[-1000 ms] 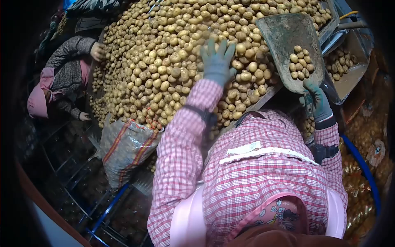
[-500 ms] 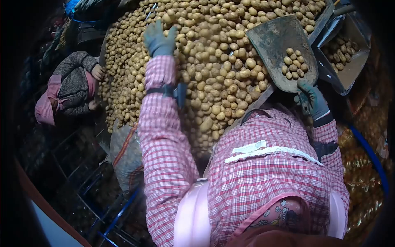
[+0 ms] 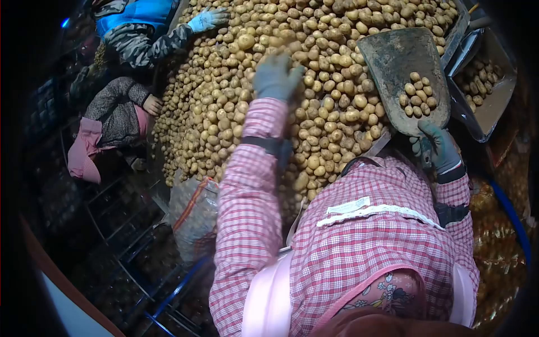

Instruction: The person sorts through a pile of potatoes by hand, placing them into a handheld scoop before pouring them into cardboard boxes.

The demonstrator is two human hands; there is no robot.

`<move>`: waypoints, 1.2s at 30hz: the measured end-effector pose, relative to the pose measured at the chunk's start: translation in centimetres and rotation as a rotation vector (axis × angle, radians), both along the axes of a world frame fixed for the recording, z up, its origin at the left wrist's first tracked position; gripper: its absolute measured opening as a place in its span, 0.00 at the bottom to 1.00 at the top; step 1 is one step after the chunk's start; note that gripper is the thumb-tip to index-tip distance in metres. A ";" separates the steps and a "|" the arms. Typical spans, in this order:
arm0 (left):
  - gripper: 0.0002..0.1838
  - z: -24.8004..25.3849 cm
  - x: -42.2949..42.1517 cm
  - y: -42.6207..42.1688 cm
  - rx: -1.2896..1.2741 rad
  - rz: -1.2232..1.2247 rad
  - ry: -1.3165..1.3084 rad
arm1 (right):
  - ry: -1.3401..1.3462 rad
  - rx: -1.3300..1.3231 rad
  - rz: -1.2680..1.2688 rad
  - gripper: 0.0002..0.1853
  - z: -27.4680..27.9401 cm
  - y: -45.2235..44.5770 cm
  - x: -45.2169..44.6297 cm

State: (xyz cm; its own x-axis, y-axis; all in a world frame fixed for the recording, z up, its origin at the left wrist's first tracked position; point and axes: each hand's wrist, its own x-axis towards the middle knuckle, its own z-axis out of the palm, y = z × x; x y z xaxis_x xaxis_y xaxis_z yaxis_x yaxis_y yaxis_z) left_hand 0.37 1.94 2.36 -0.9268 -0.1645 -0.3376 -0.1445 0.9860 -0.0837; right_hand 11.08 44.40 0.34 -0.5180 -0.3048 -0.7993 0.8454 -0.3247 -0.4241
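My left hand, in a grey-green glove, is over the big heap of potatoes; its fingers are spread but blurred by motion. At the right, my right hand, gloved too, is wrapped round the short handle of a worn metal scoop. Several small potatoes lie in the scoop near its handle end. The scoop rests over the right part of the heap, its wide edge pointing away from me.
At the left, a person in a pink cap has a hand at the heap's edge. Another person's gloved hand reaches in at the top left. A woven sack stands below the heap; a box with potatoes is far right.
My left hand swept left across the heap, then came back right and nearer. The scoop stays in my right hand. A second person's blue-clad body and gloved hand have come into view at the top left.
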 end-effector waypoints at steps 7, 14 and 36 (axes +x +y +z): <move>0.38 -1.3 3.8 6.8 0.186 -0.091 0.140 | -0.005 -0.021 -0.059 0.14 0.3 -0.9 -1.1; 0.36 -0.1 10.4 5.6 0.335 -0.221 0.250 | 0.081 -0.071 -0.032 0.14 0.4 -1.3 -2.6; 0.45 -1.5 5.9 1.6 0.480 -0.091 0.195 | 0.044 -0.119 0.049 0.15 2.5 -3.2 -3.1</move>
